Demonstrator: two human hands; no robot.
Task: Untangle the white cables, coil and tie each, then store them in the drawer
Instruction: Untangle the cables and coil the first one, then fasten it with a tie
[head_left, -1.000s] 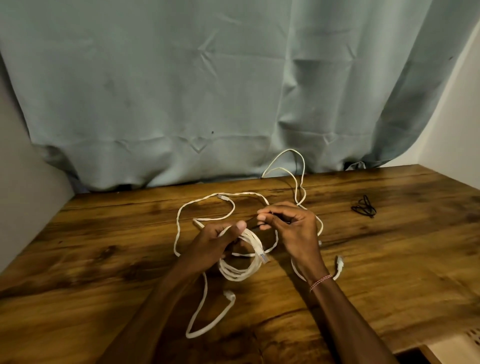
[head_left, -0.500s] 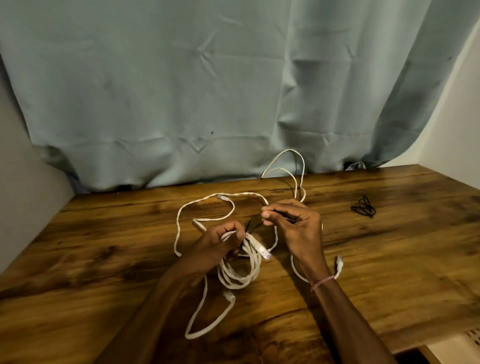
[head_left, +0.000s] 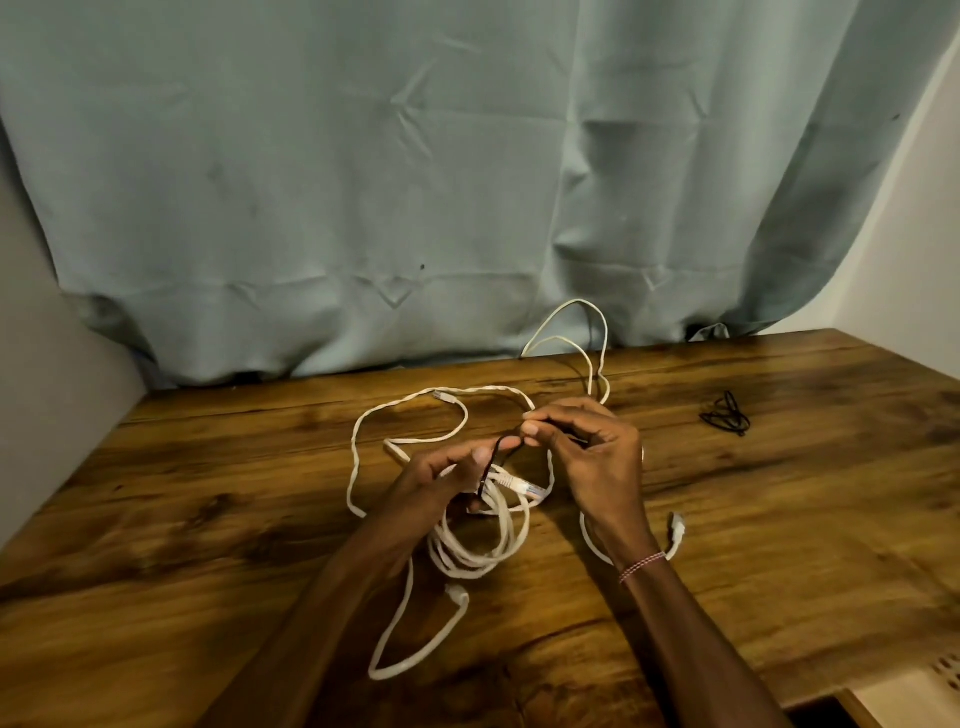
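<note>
A coiled white cable (head_left: 480, 545) hangs from my left hand (head_left: 441, 480), which grips the top of the coil; its clear plug (head_left: 524, 488) sticks out to the right. My right hand (head_left: 592, 452) pinches one end of a thin black tie (head_left: 493, 460) just above the coil, and the tie runs down across the coil top. A second white cable (head_left: 410, 402) lies loose in wide loops on the wooden table (head_left: 208, 519), with one loop (head_left: 582, 332) reaching up against the curtain. Another loop (head_left: 415, 644) trails toward me.
A bunch of spare black ties (head_left: 724, 413) lies on the table at the right. A grey-green curtain (head_left: 415, 182) hangs behind the table. A white plug end (head_left: 675, 530) rests by my right wrist. The table's front right corner (head_left: 883, 670) drops off near a pale surface.
My right hand has lifted slightly and drawn the black tie out between both hands. The coil's plug has swung up to the right. The loose cable has stayed put.
</note>
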